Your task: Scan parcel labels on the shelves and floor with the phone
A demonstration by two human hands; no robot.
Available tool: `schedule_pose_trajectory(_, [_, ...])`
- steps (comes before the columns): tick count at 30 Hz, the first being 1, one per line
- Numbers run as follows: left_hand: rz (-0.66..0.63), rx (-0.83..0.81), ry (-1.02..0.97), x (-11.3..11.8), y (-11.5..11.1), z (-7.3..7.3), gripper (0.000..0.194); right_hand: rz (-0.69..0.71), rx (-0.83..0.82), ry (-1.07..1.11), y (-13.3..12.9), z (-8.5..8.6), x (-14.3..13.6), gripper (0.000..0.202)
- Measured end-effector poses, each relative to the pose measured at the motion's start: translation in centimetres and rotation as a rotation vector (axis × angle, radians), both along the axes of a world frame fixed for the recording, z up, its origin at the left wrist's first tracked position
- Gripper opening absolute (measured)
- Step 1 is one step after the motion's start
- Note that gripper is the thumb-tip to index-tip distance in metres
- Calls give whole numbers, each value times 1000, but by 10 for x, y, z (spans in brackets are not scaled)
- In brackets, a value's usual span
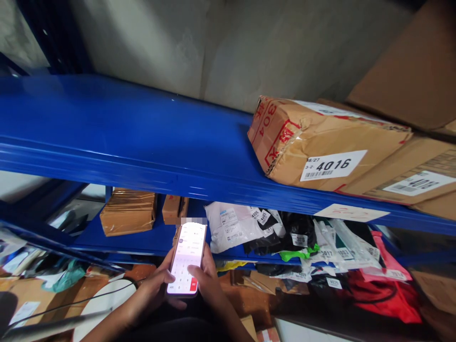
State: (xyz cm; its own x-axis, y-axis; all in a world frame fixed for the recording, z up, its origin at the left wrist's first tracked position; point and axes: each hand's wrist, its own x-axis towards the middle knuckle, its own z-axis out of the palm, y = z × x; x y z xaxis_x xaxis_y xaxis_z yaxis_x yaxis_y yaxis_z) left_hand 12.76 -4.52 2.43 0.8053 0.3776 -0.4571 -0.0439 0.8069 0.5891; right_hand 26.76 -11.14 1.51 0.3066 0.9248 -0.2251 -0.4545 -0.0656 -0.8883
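A smartphone (pixel 185 263) with a lit white screen and a number keypad is held upright in front of me, below the blue shelf. My left hand (pixel 160 280) is closed around its left side, the thumb at the lower left of the screen. My right hand (pixel 206 273) grips the right side, its thumb over the keypad. Beyond the phone, a white plastic parcel (pixel 228 230) and small brown cartons (pixel 174 209) lie on the lower shelf. The fingers behind the phone are mostly hidden.
On the upper blue shelf (pixel 142 133) sits a brown carton (pixel 320 142) labelled 4016, beside another carton (pixel 423 183). Bagged parcels with number labels, a black one (pixel 299 232) among them, crowd the lower shelf. A brown box (pixel 128 213) stands left. Red bags (pixel 392 294) lie lower right.
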Motion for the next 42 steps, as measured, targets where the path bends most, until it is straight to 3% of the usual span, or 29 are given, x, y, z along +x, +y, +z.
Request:
schedule_pose_trajectory(4, [-7,7,23,0,0,0,108,-48,-28,-63,0,-3,-2,52])
schedule_pose_trajectory(10, [-2,38,57,0,-1,0,109,91,106,58,-9,5,3,68])
schedule_pose_trajectory(16, [-20,39,55,2,-5,-6,112,-151,-25,74,0,-5,-10,51])
schedule_pose_trajectory(20, [-15,47,64,4,-8,-5,115,-194,-61,38,2,-11,-13,51])
schedule_pose_trajectory(24, [-1,46,53,3,-7,-2,110,-144,10,56,-5,-7,-7,41])
schedule_pose_trajectory(29, [38,52,72,1,-7,-7,104,-27,63,37,-10,1,-5,62])
schedule_pose_trajectory(35, [28,38,56,1,-9,-8,110,-59,3,-37,-10,-2,-7,59])
schedule_pose_trajectory(40, [56,61,66,2,-12,0,108,145,135,-8,-20,1,1,78])
schedule_pose_trajectory(42, [73,68,91,3,-13,1,106,146,128,-14,-23,1,3,84])
